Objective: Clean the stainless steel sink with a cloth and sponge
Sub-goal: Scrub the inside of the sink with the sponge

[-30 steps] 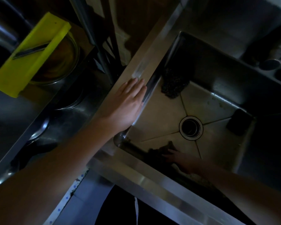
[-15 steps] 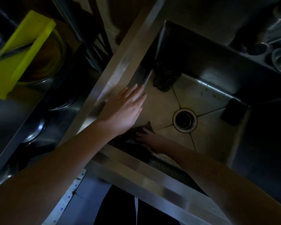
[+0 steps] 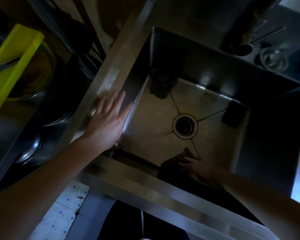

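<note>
The stainless steel sink [image 3: 213,149] fills the middle of the view, with a round drain [image 3: 185,126] in its floor. My left hand [image 3: 107,122] rests flat with straight fingers on the sink's left rim [image 3: 114,66]. My right hand [image 3: 200,169] presses a dark cloth [image 3: 173,163] against the sink floor near the front wall, fingers spread. A dark sponge [image 3: 233,114] lies at the floor's right side. A dark knobbly scrubber [image 3: 161,84] sits in the back left corner.
A yellow cutting board [image 3: 12,66] with a knife lies across a glass bowl [image 3: 40,73] at the left. Metal dishes [image 3: 28,153] sit below it. A tap and a small glass [image 3: 274,58] stand at the back right. The sink's front rim [image 3: 163,193] runs below.
My right hand has slid the cloth along the front of the sink floor, from the left corner toward the right. The left hand stays flat on the left rim. The camera shifted.
</note>
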A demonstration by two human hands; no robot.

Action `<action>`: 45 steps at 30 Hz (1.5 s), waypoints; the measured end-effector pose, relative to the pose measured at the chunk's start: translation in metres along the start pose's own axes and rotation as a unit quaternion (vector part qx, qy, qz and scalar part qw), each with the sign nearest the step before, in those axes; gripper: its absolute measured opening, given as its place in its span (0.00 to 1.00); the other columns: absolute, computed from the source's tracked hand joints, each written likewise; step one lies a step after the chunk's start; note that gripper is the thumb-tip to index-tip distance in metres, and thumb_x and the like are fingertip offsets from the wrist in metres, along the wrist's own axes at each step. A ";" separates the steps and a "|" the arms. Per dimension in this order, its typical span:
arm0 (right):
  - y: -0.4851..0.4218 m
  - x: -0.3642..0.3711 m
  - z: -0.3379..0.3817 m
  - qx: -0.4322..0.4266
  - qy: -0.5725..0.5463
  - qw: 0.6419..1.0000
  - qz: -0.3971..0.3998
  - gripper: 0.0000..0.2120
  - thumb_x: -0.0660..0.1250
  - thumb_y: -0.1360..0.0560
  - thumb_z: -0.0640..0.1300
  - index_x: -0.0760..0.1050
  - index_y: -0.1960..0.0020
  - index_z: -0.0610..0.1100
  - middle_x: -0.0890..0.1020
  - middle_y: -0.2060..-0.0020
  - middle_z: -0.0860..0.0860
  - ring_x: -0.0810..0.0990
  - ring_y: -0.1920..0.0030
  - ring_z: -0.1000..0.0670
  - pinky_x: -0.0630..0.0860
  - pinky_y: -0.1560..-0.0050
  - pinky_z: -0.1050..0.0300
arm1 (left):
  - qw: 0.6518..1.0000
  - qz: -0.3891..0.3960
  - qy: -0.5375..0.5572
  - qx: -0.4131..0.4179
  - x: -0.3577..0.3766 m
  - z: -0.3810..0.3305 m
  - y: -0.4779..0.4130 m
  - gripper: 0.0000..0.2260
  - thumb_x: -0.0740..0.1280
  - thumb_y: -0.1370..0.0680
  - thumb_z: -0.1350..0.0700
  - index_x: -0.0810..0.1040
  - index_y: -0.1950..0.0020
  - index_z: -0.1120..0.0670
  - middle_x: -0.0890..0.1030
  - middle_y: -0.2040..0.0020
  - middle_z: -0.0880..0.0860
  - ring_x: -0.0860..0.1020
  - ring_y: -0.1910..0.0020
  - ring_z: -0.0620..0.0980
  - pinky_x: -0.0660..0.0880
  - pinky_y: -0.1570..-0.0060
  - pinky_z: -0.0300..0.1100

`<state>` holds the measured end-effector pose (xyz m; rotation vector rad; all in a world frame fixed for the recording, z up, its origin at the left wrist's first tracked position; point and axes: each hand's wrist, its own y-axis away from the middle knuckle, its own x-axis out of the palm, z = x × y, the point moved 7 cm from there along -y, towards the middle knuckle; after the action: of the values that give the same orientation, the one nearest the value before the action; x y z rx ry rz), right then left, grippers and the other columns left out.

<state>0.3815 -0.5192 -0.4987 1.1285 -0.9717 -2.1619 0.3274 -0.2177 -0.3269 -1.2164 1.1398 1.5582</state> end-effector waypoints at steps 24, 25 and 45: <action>-0.061 -0.047 0.044 -0.008 0.052 0.998 -0.024 0.32 0.54 0.23 0.29 0.53 0.23 0.49 0.49 0.23 0.53 0.44 0.23 0.42 0.63 0.30 0.47 | 0.995 0.052 0.057 0.067 0.017 -0.024 0.000 0.24 0.67 0.26 0.58 0.68 0.30 0.56 0.61 0.25 0.60 0.60 0.27 0.60 0.64 0.32 0.57; -0.062 -0.044 0.043 -0.011 0.050 0.998 -0.025 0.32 0.54 0.23 0.29 0.53 0.24 0.49 0.49 0.23 0.54 0.44 0.23 0.43 0.64 0.30 0.47 | 0.992 0.066 0.069 0.079 0.019 -0.029 -0.002 0.24 0.66 0.25 0.59 0.68 0.30 0.56 0.61 0.25 0.60 0.61 0.27 0.60 0.63 0.32 0.57; 0.023 0.024 -0.067 -0.003 0.214 0.967 0.138 0.18 0.53 0.22 0.43 0.73 0.35 0.46 0.62 0.25 0.53 0.55 0.24 0.45 0.63 0.31 0.43 | 0.901 0.355 -0.019 0.249 0.141 -0.128 -0.018 0.21 0.58 0.20 0.58 0.64 0.27 0.54 0.62 0.26 0.56 0.62 0.29 0.59 0.57 0.30 0.57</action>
<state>0.4279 -0.5735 -0.5189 1.3005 -0.8610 -1.6111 0.3478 -0.3266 -0.4833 -0.4287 1.9473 1.6129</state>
